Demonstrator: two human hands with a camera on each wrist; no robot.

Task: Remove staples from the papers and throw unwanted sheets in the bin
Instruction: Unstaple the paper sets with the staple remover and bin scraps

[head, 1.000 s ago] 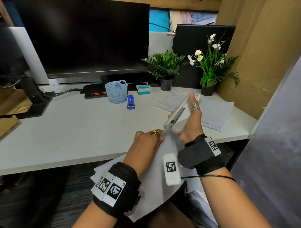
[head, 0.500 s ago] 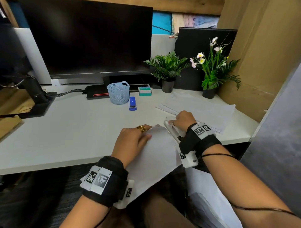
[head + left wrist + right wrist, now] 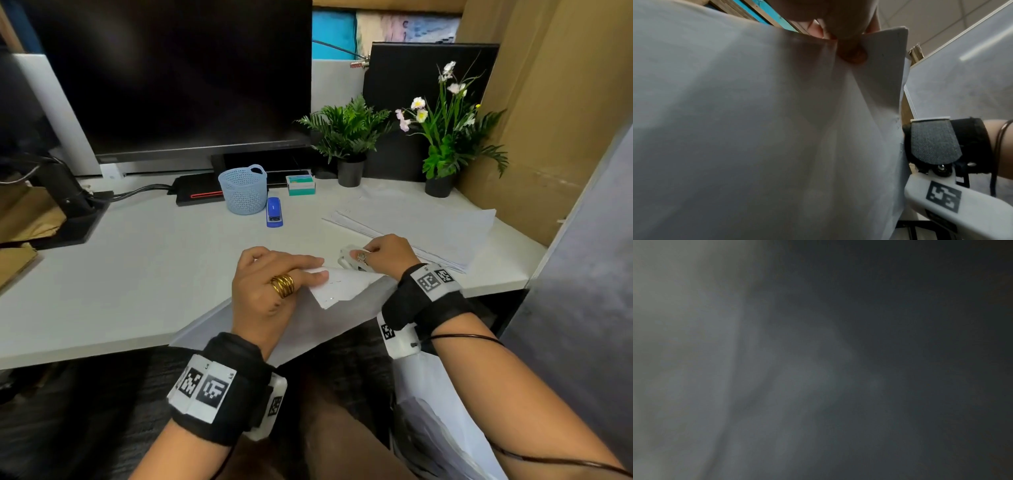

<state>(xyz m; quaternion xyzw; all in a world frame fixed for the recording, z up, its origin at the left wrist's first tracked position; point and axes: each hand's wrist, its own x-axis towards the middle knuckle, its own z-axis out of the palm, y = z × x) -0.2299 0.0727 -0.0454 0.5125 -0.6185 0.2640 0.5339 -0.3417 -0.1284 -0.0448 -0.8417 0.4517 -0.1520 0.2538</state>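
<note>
A stapled set of white papers [image 3: 346, 291] lies over the desk's front edge, its near part hanging toward my lap. My left hand [image 3: 274, 284] rests on it and pinches the top corner, which is folded back. In the left wrist view the thumb [image 3: 851, 53] presses that corner of the papers [image 3: 756, 129] from beneath. My right hand [image 3: 383, 253] lies on the desk just right of the corner, fingers curled round a white staple remover [image 3: 346, 256]. The staple itself does not show. The right wrist view is dark and blurred.
A loose stack of sheets [image 3: 428, 222] lies behind my right hand. Farther back stand a blue mesh basket [image 3: 244, 190], a blue stapler [image 3: 274, 212], a staple box [image 3: 300, 185], two potted plants [image 3: 349, 137] and a monitor [image 3: 171, 75]. A white bag of paper [image 3: 442, 418] hangs under my right forearm.
My right hand has come down from above the papers and now rests on the desk with the tool. The left hand slid the papers farther onto the desk, and the corner is now folded back.
</note>
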